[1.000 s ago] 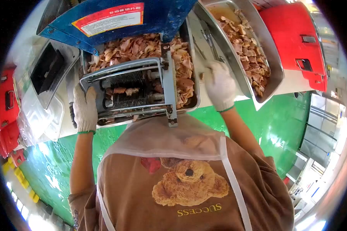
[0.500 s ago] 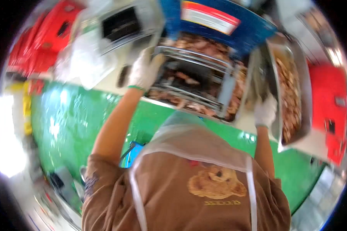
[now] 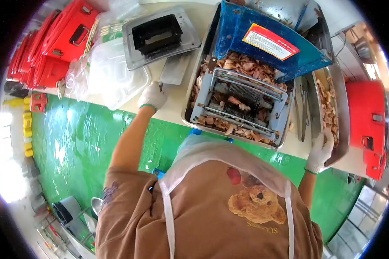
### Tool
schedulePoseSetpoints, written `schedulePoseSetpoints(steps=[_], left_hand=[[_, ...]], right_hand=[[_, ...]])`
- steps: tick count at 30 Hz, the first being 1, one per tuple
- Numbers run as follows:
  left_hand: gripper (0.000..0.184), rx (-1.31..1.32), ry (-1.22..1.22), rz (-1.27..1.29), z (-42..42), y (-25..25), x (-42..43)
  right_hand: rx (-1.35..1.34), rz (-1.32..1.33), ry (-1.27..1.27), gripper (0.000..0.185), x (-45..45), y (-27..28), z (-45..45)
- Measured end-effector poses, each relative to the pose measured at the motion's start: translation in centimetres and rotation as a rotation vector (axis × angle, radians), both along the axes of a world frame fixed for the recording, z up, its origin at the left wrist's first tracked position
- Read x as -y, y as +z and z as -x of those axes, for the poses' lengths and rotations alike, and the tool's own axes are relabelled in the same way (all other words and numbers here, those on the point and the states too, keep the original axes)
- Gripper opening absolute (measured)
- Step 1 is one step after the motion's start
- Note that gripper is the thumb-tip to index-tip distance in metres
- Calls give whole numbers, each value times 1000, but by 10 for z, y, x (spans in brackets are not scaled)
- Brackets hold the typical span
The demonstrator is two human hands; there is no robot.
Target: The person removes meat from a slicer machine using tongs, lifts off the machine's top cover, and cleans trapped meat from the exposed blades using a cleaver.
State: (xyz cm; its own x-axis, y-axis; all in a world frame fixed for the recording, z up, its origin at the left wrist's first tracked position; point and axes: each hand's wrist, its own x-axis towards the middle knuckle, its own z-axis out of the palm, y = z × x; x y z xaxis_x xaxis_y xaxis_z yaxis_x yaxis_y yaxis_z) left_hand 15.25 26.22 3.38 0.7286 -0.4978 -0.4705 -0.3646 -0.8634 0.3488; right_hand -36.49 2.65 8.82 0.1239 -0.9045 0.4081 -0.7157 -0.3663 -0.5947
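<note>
While tight around its handle (image 3: 161, 86), left hand (image 3: 153, 96) behind the cleaver (image 3: 175, 70), long axis diagonal, blade (image 3: 177, 67) away and rightward.

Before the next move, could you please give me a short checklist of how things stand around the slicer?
1. Left hand closed on the cleaver handle: ok.
2. Both hands away from the slicer blades: ok; the right hand is at the near end of the right-hand tray.
3. Right hand's grip on that tray: cannot tell.
4. Blades free of meat: not ok; a strip lies on them.
5. Blades covered: not ok; they are exposed beside the blue panel.
6. Slicer power off: cannot tell.
</note>
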Motion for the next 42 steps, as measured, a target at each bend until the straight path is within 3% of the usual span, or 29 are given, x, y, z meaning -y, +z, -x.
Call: schedulePoseSetpoints(steps=[1, 2, 3, 5, 6, 8, 10, 11, 13, 15, 16, 20, 21, 22, 23, 24, 25, 27, 28, 30, 31, 34, 37, 42], left_hand=[[34, -208, 52, 39, -1, 25, -5], [33, -355, -8, 62, -8, 43, -19], [33, -501, -65, 81, -16, 59, -40], [30, -872, 135, 224, -12, 94, -83], [29, -939, 199, 207, -7, 117, -95], [29, -1197, 331, 293, -4, 140, -122], [34, -1621, 419, 561, -6, 141, -143], [35, -1709, 380, 660, -3, 141, -140], [38, -1895, 279, 847, 7, 139, -120], [44, -1968, 136, 870, 19, 140, -91], [42, -1956, 35, 814, 27, 144, -80], [38, -1877, -406, 644, 44, 164, -36], [38, -1851, -516, 608, 44, 164, -30], [33, -1424, -625, 794, 42, 149, -32], [30, -947, -663, 866, 41, 135, -33], [27, -1039, -541, 765, 38, 138, -30], [26, -1031, -362, 853, 34, 116, -25], [28, -729, -15, 1033, 46, 78, -9], [32, -683, -5, 1009, 57, 75, 0], [40, -586, 10, 945, 77, 69, 13], [42, -499, -95, 940, 82, 63, 17], [48, -336, -312, 906, 96, 43, 24], [44, -464, -121, 920, 110, 41, 30], [43, -463, 24, 996, 114, 28, 30]], right_hand=[[66, 0, 3, 27, -8, 13, -14], [315, -98, -63, 24, -24, 30, -39], [373, -113, -49, 25, -37, 44, -56], [491, -142, -10, 27, -61, 66, -86], [398, -68, 105, 27, -77, 78, -106], [576, -163, 461, 24, -104, 87, -143], [505, -535, 694, 25, -122, 89, -183], [502, -846, 703, 27, -133, 102, -216], [436, -1120, 961, 35, -142, 95, -266], [437, -911, 1331, 41, -150, 90, -309], [270, -1028, 1397, 41, -153, 122, -318], [922, -1233, 1081, 31, -175, 137, -304], [910, -1088, 1048, 25, -175, 140, -296], [889, -945, 1002, 22, -175, 142, -287], [678, -646, 995, 27, -169, 145, -261], [620, -651, 820, 28, -166, 150, -233], [546, -648, 676, 28, -162, 156, -203], [233, -590, 222, 25, -162, 167, -150], [-51, -527, -19, 22, -163, 175, -132], [-313, -426, -98, 18, -166, 186, -128], [-467, -377, -124, 18, -167, 195, -135], [-836, -112, 116, 21, -145, 195, -138], [-1148, -187, 240, 23, -120, 201, -171], [-1295, -16, 518, 30, -74, 181, -184]])
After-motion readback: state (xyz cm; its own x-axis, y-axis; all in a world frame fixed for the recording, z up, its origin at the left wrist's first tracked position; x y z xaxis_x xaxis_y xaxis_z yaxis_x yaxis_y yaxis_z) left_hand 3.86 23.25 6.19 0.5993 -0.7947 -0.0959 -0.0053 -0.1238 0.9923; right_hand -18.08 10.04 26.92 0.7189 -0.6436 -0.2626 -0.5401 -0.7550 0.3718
